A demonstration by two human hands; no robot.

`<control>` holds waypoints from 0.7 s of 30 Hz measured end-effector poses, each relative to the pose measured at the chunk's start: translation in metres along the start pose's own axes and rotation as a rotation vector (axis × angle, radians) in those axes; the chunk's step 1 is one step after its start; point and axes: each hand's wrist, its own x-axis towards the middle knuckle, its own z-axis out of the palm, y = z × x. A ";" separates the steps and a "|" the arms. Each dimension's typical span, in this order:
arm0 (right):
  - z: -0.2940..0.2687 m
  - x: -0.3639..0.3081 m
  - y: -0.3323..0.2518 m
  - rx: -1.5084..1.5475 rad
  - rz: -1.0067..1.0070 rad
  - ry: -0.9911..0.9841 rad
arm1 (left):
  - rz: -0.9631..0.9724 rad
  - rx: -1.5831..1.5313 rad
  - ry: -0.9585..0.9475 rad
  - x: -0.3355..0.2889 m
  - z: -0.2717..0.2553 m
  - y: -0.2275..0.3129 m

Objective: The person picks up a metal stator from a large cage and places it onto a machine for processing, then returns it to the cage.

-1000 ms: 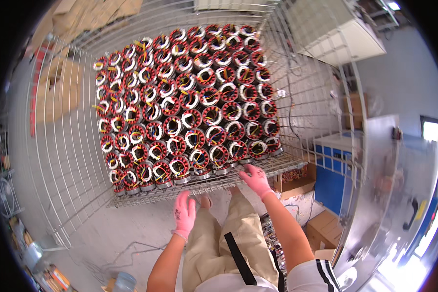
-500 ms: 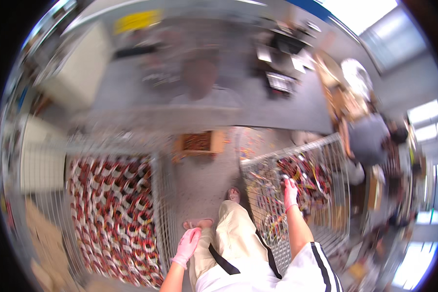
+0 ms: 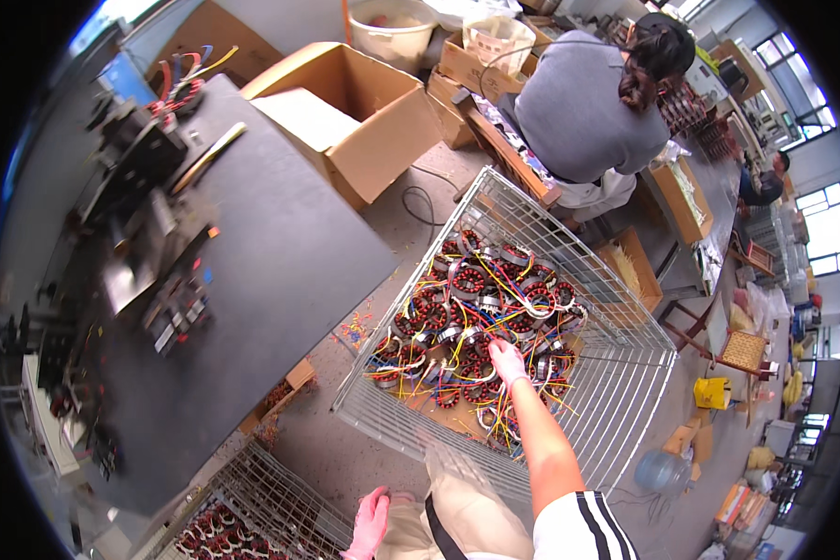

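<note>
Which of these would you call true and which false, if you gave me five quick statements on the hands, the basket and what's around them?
1. The right hand reaches into a wire basket. True.
2. The left hand is in that basket too. False: the left hand is outside it.
3. The basket holds red-and-black rings with coloured wires. True.
4. The large cardboard box near the dark table is closed. False: the cardboard box stands open.
5. A person in a grey top is beyond the basket. True.
</note>
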 end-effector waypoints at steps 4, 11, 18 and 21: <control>0.033 0.113 0.002 -0.221 -0.365 0.276 | -0.103 -0.156 -0.120 0.034 0.024 -0.014; 0.080 0.216 -0.031 -0.908 -0.415 0.202 | -0.227 0.012 -0.085 0.038 0.034 0.043; 0.046 0.141 -0.036 -0.361 -0.481 -0.047 | 0.018 -0.091 0.027 0.038 0.029 0.068; 0.011 0.049 -0.037 0.576 -0.067 -0.430 | 0.243 0.167 0.036 0.036 0.007 0.112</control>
